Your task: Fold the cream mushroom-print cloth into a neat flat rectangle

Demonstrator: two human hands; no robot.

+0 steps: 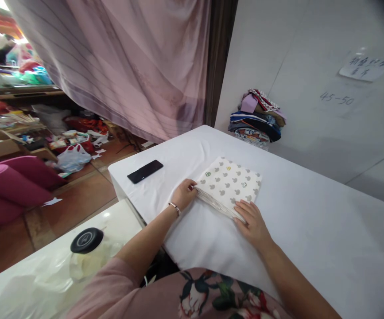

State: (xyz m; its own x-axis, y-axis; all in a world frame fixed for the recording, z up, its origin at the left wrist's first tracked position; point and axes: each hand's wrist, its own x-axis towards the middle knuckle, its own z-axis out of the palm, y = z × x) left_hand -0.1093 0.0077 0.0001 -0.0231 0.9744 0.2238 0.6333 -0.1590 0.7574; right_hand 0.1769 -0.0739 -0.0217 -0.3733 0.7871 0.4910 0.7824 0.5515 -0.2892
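A folded white cloth [226, 180] lies on the white-covered table in front of me. It has a print of small grey shapes with a few green and yellow ones, and its layers show along the near edge. My left hand [184, 195], with a bracelet at the wrist, pinches the cloth's left corner between thumb and fingers. At the near right corner, my right hand [252, 222] rests with its fingers stretched over the top, the thumb by the layered edge.
A black phone [145, 171] lies on the table [314, 226] to the left. Folded clothes [256, 117] are stacked by the wall beyond the far edge. A black-lidded jar [87, 248] stands on a side surface. A pink curtain [138, 62] hangs behind; pink rolls [15, 186] lie left.
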